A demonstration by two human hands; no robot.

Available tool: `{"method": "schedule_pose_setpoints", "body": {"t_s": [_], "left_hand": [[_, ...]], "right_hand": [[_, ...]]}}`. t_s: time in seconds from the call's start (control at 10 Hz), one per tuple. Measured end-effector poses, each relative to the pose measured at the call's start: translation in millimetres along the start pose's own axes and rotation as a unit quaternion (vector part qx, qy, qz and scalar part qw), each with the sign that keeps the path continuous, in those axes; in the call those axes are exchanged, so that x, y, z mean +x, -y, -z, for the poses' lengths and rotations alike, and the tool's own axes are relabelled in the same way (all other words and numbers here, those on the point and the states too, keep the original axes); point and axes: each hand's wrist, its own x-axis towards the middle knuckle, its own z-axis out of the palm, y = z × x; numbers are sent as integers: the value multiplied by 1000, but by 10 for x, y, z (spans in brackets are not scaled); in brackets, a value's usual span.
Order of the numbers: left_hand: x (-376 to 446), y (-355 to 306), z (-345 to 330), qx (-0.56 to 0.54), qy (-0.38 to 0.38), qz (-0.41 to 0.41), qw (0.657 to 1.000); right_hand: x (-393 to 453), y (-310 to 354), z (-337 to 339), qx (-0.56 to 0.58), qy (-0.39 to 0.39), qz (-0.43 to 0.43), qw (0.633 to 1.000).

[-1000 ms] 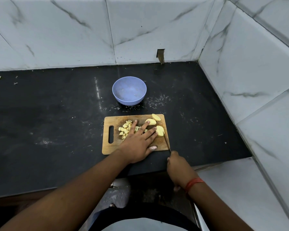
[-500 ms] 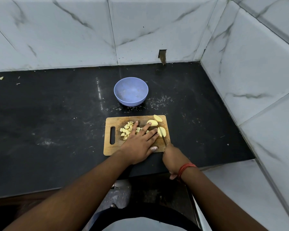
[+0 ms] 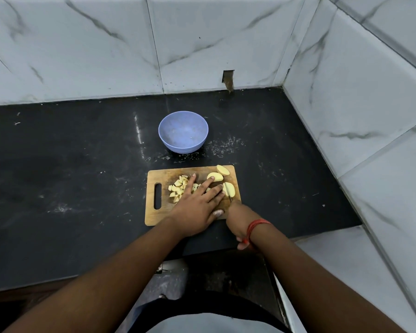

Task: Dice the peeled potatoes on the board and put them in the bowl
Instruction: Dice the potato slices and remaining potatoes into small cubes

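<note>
The wooden cutting board (image 3: pixel 154 212) lies on the black table (image 3: pixel 70 188), and everything else sits around it. On the board's handle-slot side is a heap of diced potato (image 3: pixel 178 187); toward its far right corner lie three larger peeled potato pieces (image 3: pixel 222 169). The left hand (image 3: pixel 197 205) lies flat on the board with fingers spread straight, its grip released, fingertips touching the pieces. The right hand (image 3: pixel 240 218), at the board's near right corner, is clenched round the knife (image 3: pixel 228 192), whose blade lies against the nearest potato piece (image 3: pixel 230 188). Beyond the board's far edge stands the blue bowl (image 3: pixel 183 131), with no potato in it.
</note>
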Motion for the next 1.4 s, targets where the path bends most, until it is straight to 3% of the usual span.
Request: {"method": "schedule_pose_setpoints", "body": {"t_s": [0.1,0.2,0.3,0.4,0.6,0.8,0.9,1.1,1.2,1.4], "left_hand": [[4,-7,6,10,1,0,1000],[4,-24,37,27,6,1,1000],[3,-34,54,35,13,7,999],[1,-59,59,36,20,18,999],[-16,-90,68,20,45,40,998],[-15,-151,125,7,73,64,995],[-12,-190,161,-13,73,80,994],[48,-207,207,-51,76,104,990],[100,-168,218,-76,72,105,989],[177,95,216,-100,51,26,993]], "right_hand": [[-32,-6,12,-51,-6,-13,999],[-194,-110,142,-92,46,70,992],[-191,-321,126,-247,24,181,952],[-174,-520,99,-276,30,145,950],[-121,-787,308,-226,33,179,957],[75,-499,378,-66,-17,273,960],[219,-250,371,-66,-82,329,939],[430,-30,240,-141,-116,354,917],[443,-31,161,-120,-107,335,929],[424,-87,5,103,21,235,966]]}}
